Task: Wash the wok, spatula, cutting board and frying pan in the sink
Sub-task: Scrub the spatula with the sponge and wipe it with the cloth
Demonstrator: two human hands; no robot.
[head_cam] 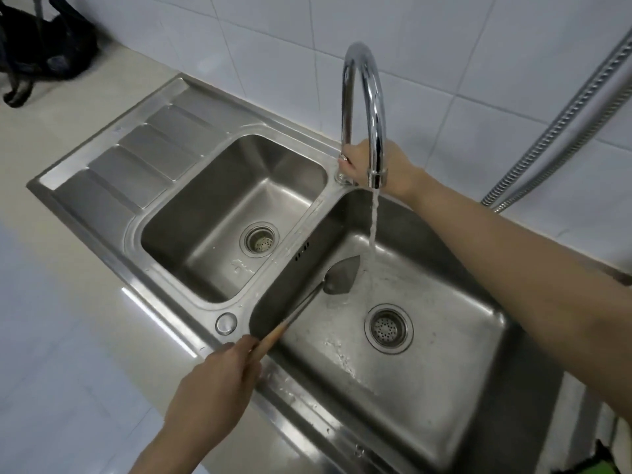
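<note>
A metal spatula (pixel 337 277) with a wooden handle reaches into the right basin of the steel double sink (pixel 455 381). My left hand (pixel 213 381) grips the wooden handle at the basin's near left edge. The spatula's blade sits just left of the water stream (pixel 372 230) falling from the curved chrome tap (pixel 367 97). My right hand (pixel 374 167) is wrapped around the base of the tap, behind the spout. The wok, cutting board and frying pan are out of view.
The left basin (pixel 236 213) holds nothing but its drain, with a ribbed draining board (pixel 136 155) beyond it. A black bag (pixel 41 46) lies on the counter at the far left. A flexible metal hose (pixel 564 121) hangs along the tiled wall at right.
</note>
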